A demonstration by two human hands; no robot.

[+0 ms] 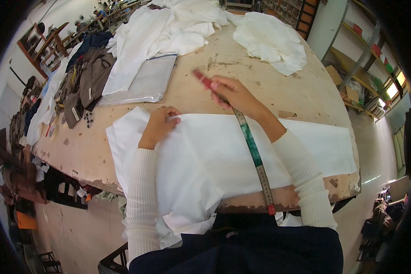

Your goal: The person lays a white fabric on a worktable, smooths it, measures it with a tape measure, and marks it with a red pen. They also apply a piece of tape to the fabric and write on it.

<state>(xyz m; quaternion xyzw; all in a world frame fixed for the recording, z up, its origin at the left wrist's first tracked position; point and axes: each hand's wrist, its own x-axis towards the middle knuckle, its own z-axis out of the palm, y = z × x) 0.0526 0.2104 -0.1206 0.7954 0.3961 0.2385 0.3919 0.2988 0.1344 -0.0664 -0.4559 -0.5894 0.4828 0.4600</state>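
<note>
A white garment (205,146) lies across the near part of the table, its long narrower end reaching right and part of it hanging over the front edge. My left hand (159,128) has its fingers closed on the far edge of this cloth. Above the garment, my right hand (236,95) grips a tape measure (249,142) with red, green and pale sections. The tape slants down from that hand over the cloth, its red-tipped end at the table's front edge. A red upper portion sticks out past my fingers, smeared by motion.
The worn wooden table (205,82) carries a heap of white cloth (169,27), another white pile (271,41) and a clear plastic sheet or folder (153,80). Brown and dark garments (93,75) lie along the left side. Metal shelves (358,68) stand at right.
</note>
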